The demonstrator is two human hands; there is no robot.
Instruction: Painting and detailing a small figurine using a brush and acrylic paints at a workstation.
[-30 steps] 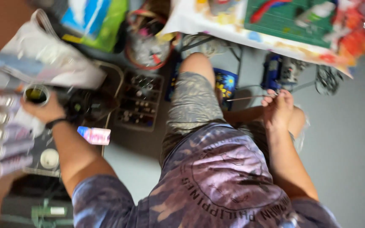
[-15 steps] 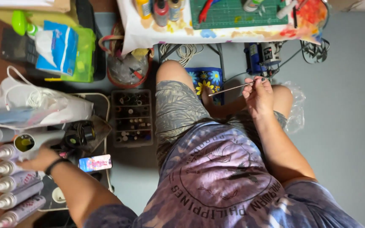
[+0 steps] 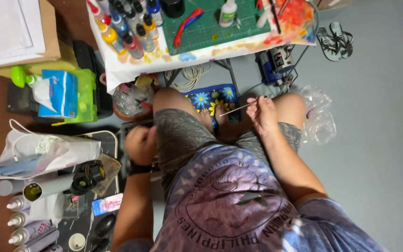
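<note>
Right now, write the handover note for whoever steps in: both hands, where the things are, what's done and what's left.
Right hand: pinches a thin stick over the right knee, tip pointing toward the flowered mat.
Left hand: closed, down beside the left thigh over the dark organiser tray; what it holds is hidden.
Nearby: paint bottles and green cutting mat on the low table ahead; spray cans at far left.
Done: stick in hand.
Left: no contact between the stick and any workpiece yet.
</note>
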